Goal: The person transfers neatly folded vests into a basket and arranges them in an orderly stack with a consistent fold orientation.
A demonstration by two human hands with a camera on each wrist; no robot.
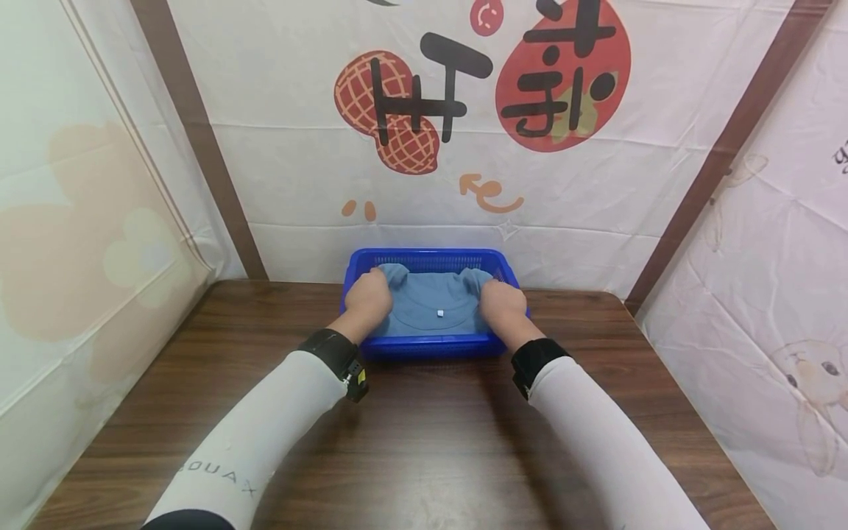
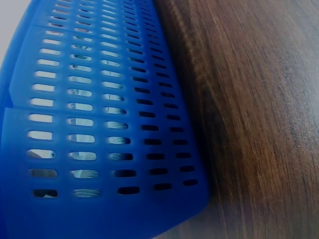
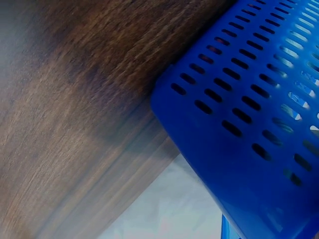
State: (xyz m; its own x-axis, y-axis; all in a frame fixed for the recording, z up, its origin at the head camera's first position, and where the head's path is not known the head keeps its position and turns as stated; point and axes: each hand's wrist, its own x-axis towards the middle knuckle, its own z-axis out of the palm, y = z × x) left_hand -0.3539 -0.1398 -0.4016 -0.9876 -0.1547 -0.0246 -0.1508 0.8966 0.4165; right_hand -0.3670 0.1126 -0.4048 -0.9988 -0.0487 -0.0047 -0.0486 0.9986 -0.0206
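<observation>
A grey-blue T-shirt [image 1: 433, 291] with a round neckline and a small white tag lies inside a blue plastic basket [image 1: 433, 341]. At the shirt's left shoulder area my left hand [image 1: 369, 298] pinches the bunched cloth, its fingers curled. On the other side my right hand [image 1: 503, 303] grips the cloth in the same way. Both hands are over the basket's side rims; their fingertips are hidden by the knuckles and fabric. Only the slotted basket wall [image 2: 99, 124] and tabletop show in the left wrist view, and a corner of the slotted wall [image 3: 224, 99] in the right.
The basket stands at the far edge of a brown wooden table [image 1: 424, 434]. Right behind it hangs a white printed cloth wall [image 1: 285, 177]. More fabric walls flank the table, left [image 1: 86, 243] and right [image 1: 748, 294], with brown strips at the corners.
</observation>
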